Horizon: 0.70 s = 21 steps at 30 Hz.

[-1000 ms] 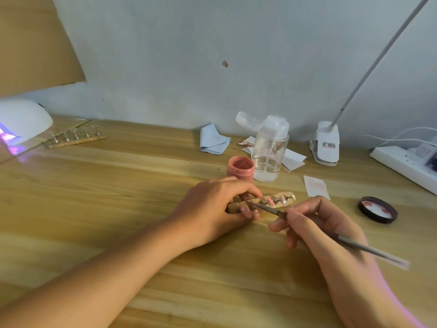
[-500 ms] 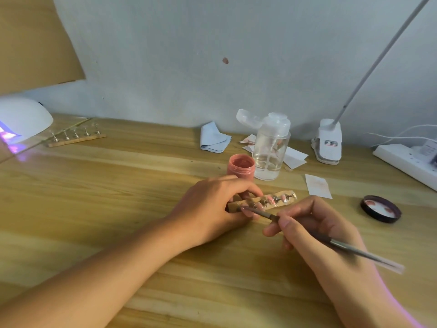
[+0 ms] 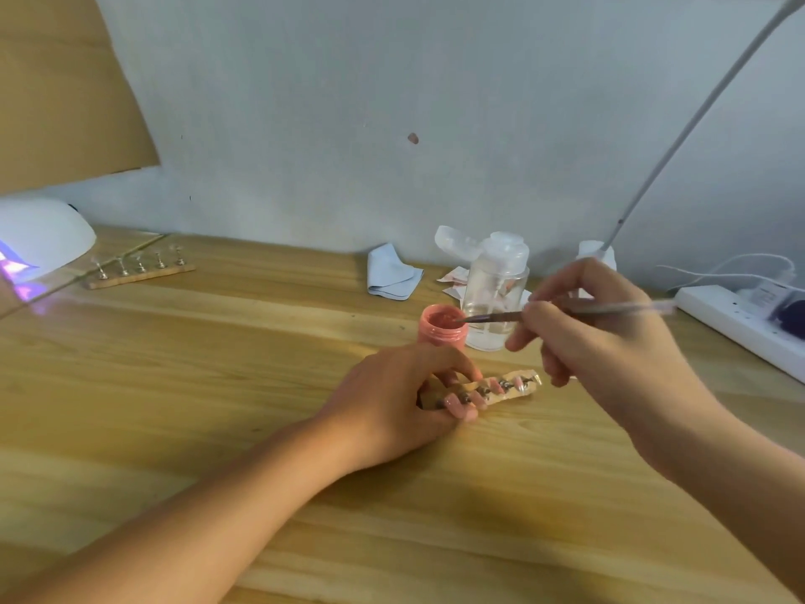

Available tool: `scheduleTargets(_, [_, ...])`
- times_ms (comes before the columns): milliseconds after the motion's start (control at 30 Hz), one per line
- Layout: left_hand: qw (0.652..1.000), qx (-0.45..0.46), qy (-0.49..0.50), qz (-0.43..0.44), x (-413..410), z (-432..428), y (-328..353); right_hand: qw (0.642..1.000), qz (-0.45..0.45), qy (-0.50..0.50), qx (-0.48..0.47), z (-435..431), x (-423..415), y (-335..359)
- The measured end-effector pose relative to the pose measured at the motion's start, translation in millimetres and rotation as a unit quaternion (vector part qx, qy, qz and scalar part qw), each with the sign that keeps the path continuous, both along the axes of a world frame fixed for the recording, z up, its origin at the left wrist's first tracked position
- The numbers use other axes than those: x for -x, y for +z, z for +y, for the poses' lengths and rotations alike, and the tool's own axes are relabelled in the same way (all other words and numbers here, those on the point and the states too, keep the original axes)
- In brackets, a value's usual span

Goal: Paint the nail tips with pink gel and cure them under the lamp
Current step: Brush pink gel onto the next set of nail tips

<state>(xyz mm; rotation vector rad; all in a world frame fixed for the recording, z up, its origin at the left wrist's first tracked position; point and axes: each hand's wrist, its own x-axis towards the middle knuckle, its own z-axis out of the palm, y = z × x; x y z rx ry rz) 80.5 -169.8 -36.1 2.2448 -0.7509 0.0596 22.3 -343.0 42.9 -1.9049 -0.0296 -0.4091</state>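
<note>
Clamps the left hand [image 3: 392, 394] on the near end of a wooden strip [image 3: 518, 396], grip curled over it, and holds it flat on the surface [image 3: 196, 385]. Carries on that strip a row of nail tips [image 3: 496, 385] on small metal stands, several of them pink; hides the nearest part of the row under the fingers. Pinches a brush [image 3: 492, 317] in the right hand [image 3: 601, 337], grip closed on the handle, raised above the surface and clear of the strip. Points the bristle end leftward to the mouth of the pink gel jar [image 3: 442, 329], at its right rim; cannot tell whether the bristles touch the gel. Finds the jar upright and lidless just behind the left hand, with a clear pump bottle [image 3: 496, 294] just beside it on the right, cap flipped up. Finds a folded blue cloth [image 3: 392, 272] farther back near the wall, and scraps of paper [image 3: 453, 276] behind the bottle. Sees the white curing lamp [image 3: 43, 237] at the far left edge, well apart from the strip, with violet light at its opening. Sees a second wooden strip [image 3: 139, 272] with a row of small stands just right of that lamp. Sees a white power strip [image 3: 740, 329] at the far right and a thin desk-lamp arm [image 3: 697, 111] slanting up above the right hand.
</note>
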Motion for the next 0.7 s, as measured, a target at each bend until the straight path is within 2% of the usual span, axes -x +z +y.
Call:
scheduleTargets(200, [1.0,0.002,0.0,0.002,1,0,1,0.98,0.019,-0.049,0.194,11,-43,-3])
scheduleTargets(367, [1.0,0.002,-0.006,-0.009,0,0,1,0.964,0.036,-0.061,0.255,15,-55,-11])
scheduleTargets(433, [1.0,0.004,-0.004,-0.01,-1,0,0,0.973,0.0,-0.077,0.215,14,-49,-10])
scheduleTargets(500, [1.0,0.007,0.0,-0.008,-1,0,-2,0.995,-0.055,-0.058,0.066,10,-32,-11])
scheduleTargets(567, [1.0,0.011,0.001,-0.009,-2,1,-3,0.994,-0.073,0.005,-0.082,3,-8,-17])
scheduleTargets(633, [1.0,0.01,-0.005,-0.011,-4,1,-3,0.988,-0.065,0.052,-0.126,-6,16,-33])
scheduleTargets(700, [1.0,0.006,-0.016,-0.008,-6,2,-3,0.987,-0.049,0.058,-0.143,-13,33,-49])
